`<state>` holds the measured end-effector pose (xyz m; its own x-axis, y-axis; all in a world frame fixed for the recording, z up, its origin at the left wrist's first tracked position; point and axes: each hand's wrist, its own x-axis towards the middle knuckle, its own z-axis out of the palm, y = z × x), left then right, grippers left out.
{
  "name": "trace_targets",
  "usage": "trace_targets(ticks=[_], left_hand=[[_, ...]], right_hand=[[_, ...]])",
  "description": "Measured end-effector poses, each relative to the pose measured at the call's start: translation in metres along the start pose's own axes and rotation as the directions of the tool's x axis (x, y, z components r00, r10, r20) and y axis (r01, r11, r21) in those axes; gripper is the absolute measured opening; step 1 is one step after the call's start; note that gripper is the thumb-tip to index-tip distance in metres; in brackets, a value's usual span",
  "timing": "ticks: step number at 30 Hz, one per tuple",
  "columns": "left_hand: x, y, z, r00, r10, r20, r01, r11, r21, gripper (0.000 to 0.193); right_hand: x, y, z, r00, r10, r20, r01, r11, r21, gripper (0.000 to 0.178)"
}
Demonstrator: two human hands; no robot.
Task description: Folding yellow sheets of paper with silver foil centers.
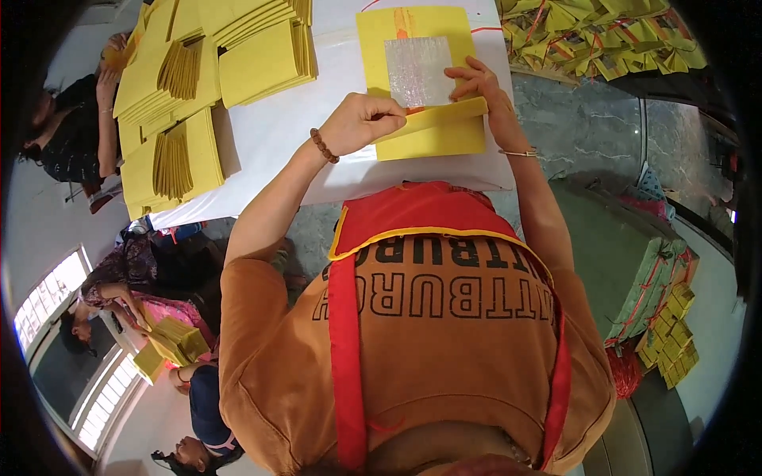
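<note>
Yellow paper [463, 32] (silver square [417, 70] on top)

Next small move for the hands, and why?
I'd probably bring the yellow flap farther over the silver square and press it down: it looks curled up along the square's lower edge, most of the silver is uncovered, the left hand pinches the flap's left end, and the right hand is at its right end.
</note>
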<state>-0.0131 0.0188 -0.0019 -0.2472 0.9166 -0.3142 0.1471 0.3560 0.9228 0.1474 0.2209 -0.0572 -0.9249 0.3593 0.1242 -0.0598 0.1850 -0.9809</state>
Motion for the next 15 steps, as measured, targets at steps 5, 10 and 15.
trace_targets(ticks=[5,10,15], left_hand=[[-0.0003,0.0002,-0.0003,0.999,-0.029,0.015,0.029,0.999,-0.032,0.013],[0.0023,-0.0017,-0.0025,0.998,-0.033,0.047,0.035,0.998,-0.058,0.014],[0.0018,-0.0007,-0.0025,0.999,-0.032,0.035,0.034,0.998,-0.062,0.015]], right_hand=[[0.0004,-0.0017,-0.0003,1.0,0.028,0.013,-0.028,0.999,0.015,0.053],[0.0006,-0.002,-0.0027,0.999,0.016,0.03,-0.017,1.0,0.01,0.051],[-0.0003,-0.0007,-0.0054,0.998,-0.007,0.06,0.009,0.999,-0.032,0.048]])
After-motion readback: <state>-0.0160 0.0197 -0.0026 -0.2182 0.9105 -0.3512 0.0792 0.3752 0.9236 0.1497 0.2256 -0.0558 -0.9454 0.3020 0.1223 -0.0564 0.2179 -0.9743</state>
